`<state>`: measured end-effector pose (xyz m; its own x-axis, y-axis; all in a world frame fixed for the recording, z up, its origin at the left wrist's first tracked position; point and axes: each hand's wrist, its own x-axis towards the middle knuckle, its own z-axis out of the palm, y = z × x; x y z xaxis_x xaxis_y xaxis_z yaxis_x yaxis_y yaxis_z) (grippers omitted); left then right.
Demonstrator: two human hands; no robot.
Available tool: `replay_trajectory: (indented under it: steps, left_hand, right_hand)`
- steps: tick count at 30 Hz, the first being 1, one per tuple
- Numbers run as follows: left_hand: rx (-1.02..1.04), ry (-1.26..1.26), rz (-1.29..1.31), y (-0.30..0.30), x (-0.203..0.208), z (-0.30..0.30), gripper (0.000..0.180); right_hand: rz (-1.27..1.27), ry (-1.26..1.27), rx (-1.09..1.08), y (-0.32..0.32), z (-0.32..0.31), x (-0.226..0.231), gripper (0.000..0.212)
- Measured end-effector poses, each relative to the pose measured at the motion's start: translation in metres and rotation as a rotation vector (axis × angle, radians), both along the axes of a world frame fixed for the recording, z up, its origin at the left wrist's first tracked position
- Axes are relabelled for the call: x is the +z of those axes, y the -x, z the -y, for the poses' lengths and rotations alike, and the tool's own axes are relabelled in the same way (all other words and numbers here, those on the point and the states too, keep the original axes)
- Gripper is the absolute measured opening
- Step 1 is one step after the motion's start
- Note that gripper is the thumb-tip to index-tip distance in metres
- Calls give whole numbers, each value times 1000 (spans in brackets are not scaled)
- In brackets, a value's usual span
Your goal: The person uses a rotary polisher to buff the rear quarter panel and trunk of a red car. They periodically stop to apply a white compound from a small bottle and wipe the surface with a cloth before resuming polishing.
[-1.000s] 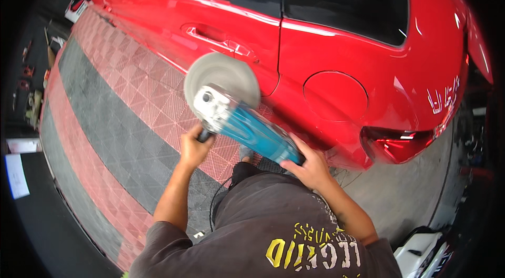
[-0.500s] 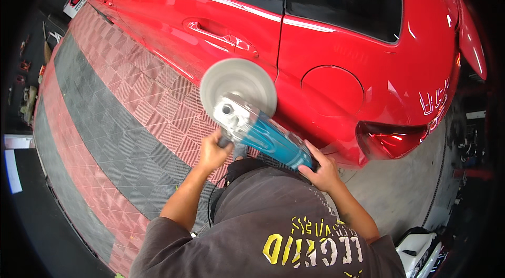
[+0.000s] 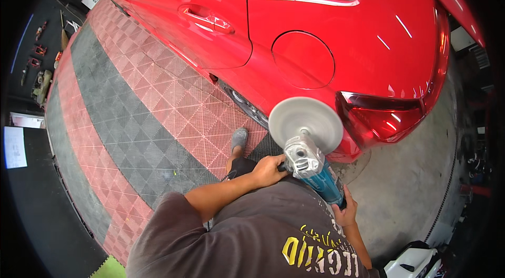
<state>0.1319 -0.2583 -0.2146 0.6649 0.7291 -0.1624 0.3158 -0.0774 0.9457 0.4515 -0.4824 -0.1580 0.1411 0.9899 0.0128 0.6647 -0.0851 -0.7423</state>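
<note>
A blue and silver car polisher (image 3: 322,183) is held in front of my body by both hands. Its round whitish pad (image 3: 305,120) looks blurred, as if spinning. The pad overlaps the rear corner of a red car (image 3: 389,41), below the round fuel flap (image 3: 303,60) and left of the tail light (image 3: 394,117). Whether it touches the paint I cannot tell. My left hand (image 3: 269,171) is closed around the dark side handle near the silver head. My right hand (image 3: 345,210) grips the rear end of the blue body, its fingers partly hidden.
Red and grey floor tiles (image 3: 142,104) spread along the car's left side. Bare concrete (image 3: 400,183) lies behind the bumper. The rear wheel (image 3: 244,104) shows beneath the body. My shod foot (image 3: 240,141) stands on the tiles. A white and black object (image 3: 413,262) sits at the lower right.
The polisher has moved right and lower in view, from beside the rear door to the rear corner, and turned more upright. Both hands kept hold of it. The view has shifted toward the car's rear.
</note>
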Motion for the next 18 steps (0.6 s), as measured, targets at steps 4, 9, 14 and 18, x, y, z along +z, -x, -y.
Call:
replay_trajectory:
  steps: [4, 9, 14, 18]
  left_hand:
    - [169, 91, -150, 23, 13, -3, 40]
    - [412, -40, -66, 87, -46, -52, 35]
    - [493, -103, -80, 158, 10, -138, 29]
    - [451, -27, -327, 173, 77, -163, 28]
  right_hand:
    - [-9, 44, 41, 13, -26, -21, 84]
    - [-19, 12, 121, 67, -125, -16, 84]
    - [-66, 50, 168, 136, -226, 25, 79]
    - [-164, 100, 135, 155, -243, 59, 77]
